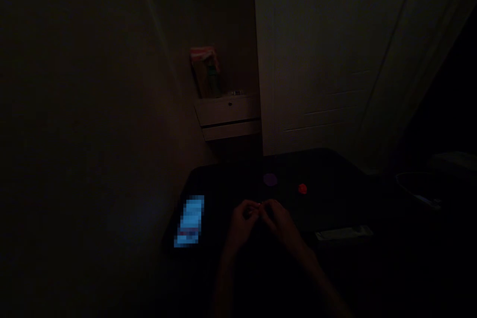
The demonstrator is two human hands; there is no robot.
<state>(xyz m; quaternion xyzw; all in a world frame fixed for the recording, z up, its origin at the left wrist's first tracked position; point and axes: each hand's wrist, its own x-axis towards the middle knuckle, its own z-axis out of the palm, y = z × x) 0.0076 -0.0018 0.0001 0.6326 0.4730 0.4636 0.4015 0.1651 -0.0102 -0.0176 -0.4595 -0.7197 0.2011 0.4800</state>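
In the dim head view my left hand (244, 218) and my right hand (276, 216) meet over the dark table (223, 184). Fingers and thumbs of both are pinched together, tip against tip. Something small and pale seems to show between the fingertips, too dark and tiny to name. Beyond my hands lies a flat round purple piece (270, 179). To its right sits a small bright red-orange lump (302, 189) with an uneven surface. Neither hand touches these two.
A lit screen (190, 221), blurred into blocks, lies at the table's left. A pale flat strip (345, 233) is near the front right edge. Behind stand a drawer unit (229, 112) with a bag-like item (205, 72) on top, and a tall panelled door (316, 59).
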